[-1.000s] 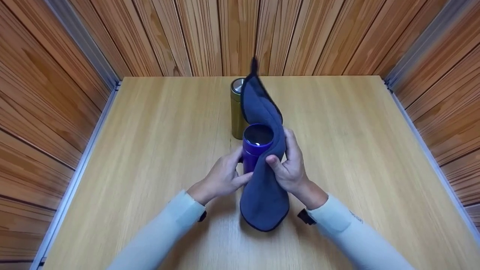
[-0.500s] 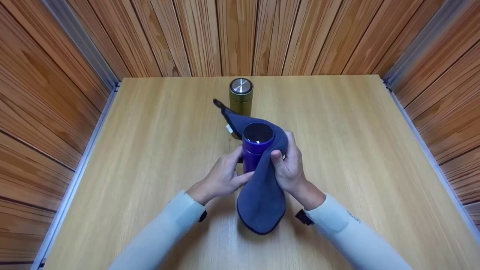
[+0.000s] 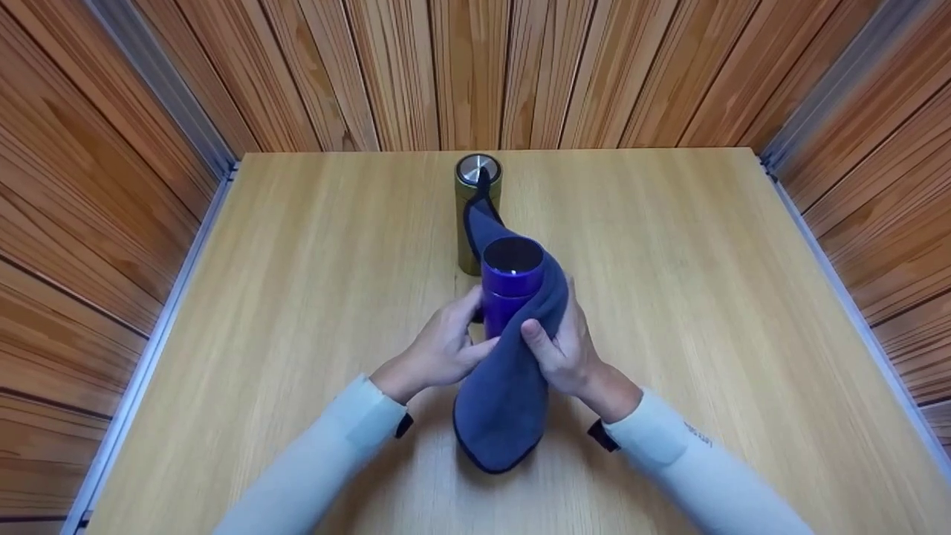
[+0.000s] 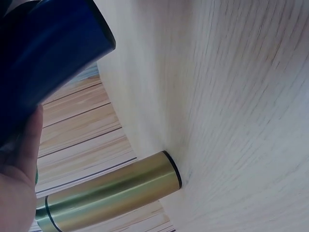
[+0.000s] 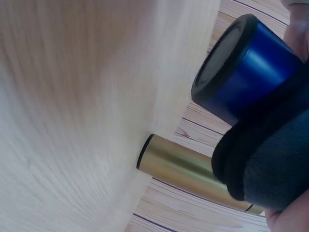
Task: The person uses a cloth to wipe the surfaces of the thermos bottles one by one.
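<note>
My left hand [image 3: 438,345] grips a shiny blue-purple thermos bottle [image 3: 504,305] by its left side. Its dark lid top faces up in the head view, and in the right wrist view its base hangs off the table. A dark grey-blue cloth [image 3: 501,412] with black edging wraps the bottle's right side. With thumb in front and fingers behind, my right hand [image 3: 568,349] holds this cloth against the bottle. One cloth end droops toward me; the other sticks out past the bottle. The right fingers are mostly hidden behind the cloth.
A gold-green thermos bottle [image 3: 468,249] with a silver-topped lid stands upright behind the blue one, partly covered by the cloth's far corner in the head view. Wood-panelled walls [image 3: 475,74] enclose the light wooden table [image 3: 334,245] at the back and sides.
My right hand has slid slightly down along the bottle with the cloth. The cloth's near end swung left and lower; its far corner flopped down from upright, then shifted right. My left hand barely moved.
</note>
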Motion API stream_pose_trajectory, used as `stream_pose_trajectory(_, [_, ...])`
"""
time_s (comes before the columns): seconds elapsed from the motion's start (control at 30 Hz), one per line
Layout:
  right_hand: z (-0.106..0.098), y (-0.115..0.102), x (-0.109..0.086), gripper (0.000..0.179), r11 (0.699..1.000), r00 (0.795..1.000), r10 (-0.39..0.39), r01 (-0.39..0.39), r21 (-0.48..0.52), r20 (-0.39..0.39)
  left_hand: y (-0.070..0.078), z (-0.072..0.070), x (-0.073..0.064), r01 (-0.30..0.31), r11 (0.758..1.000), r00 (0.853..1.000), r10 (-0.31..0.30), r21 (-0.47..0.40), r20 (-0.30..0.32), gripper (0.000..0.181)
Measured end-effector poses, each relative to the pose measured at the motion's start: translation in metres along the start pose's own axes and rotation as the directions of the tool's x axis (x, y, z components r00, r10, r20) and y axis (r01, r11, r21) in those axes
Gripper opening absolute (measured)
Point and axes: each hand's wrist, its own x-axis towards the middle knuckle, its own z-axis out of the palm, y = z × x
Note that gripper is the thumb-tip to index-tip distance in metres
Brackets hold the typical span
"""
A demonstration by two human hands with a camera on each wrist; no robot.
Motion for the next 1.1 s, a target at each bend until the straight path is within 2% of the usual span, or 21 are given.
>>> stream_pose_trajectory(0.2, [0.0, 0.0, 0.003, 0.071, 0.999, 0.996, -0.035, 0.034, -0.018, -0.085, 0.0, -0.001, -0.001, -0.018, 1.0, 1.0, 0.018, 0.025, -0.01, 0.063])
stream_pose_trajectory(0.37, [-0.005, 0.0, 0.007, 0.069, 0.999, 0.994, -0.02, 0.024, 0.03, -0.105, 0.0, -0.001, 0.0, -0.021, 0.999, 1.0, 0.021, -0.038, -0.016, 0.066])
stream_pose_trajectory(0.47, [-0.009, 0.0, 0.007, 0.068, 0.998, 0.997, 0.007, -0.002, 0.065, -0.078, 0.001, -0.001, 0.0, -0.006, 0.998, 1.0, 0.004, -0.069, -0.023, 0.066])
stream_pose_trajectory(0.6, [-0.013, 0.001, 0.004, 0.066, 0.995, 0.999, 0.047, -0.047, 0.087, 0.002, 0.003, -0.001, 0.0, 0.01, 0.997, 0.999, -0.014, -0.081, -0.039, 0.065])
stream_pose_trajectory(0.8, [-0.013, 0.004, -0.004, 0.068, 0.996, 0.994, 0.048, -0.054, 0.069, 0.095, 0.004, -0.001, 0.001, 0.027, 0.994, 0.997, -0.034, -0.108, -0.063, 0.064])
stream_pose_trajectory(1.1, [-0.009, -0.004, -0.003, 0.077, 1.0, 0.996, 0.025, -0.023, -0.017, 0.086, 0.002, 0.001, 0.001, 0.012, 1.0, 0.999, -0.012, -0.016, -0.037, 0.066])
